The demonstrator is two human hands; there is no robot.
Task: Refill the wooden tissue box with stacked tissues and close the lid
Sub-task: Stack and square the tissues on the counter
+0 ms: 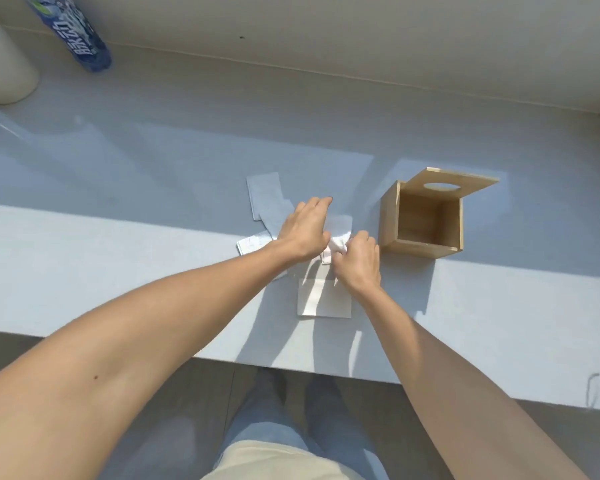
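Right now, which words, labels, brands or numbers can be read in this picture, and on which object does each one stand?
"脉动": white characters on the blue bottle label, top left.
Other print on that label: too small and blurred to read.
Wooden tissue box, tissues, white cylinder: no text visible.

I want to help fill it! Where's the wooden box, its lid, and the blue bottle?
wooden box [388, 220]: head view, on its left outer wall.
lid [471, 183]: head view, on the open flap beside the oval hole.
blue bottle [80, 39]: head view, on its label.

Left hand [303, 230] flat, right hand [357, 258] pinching
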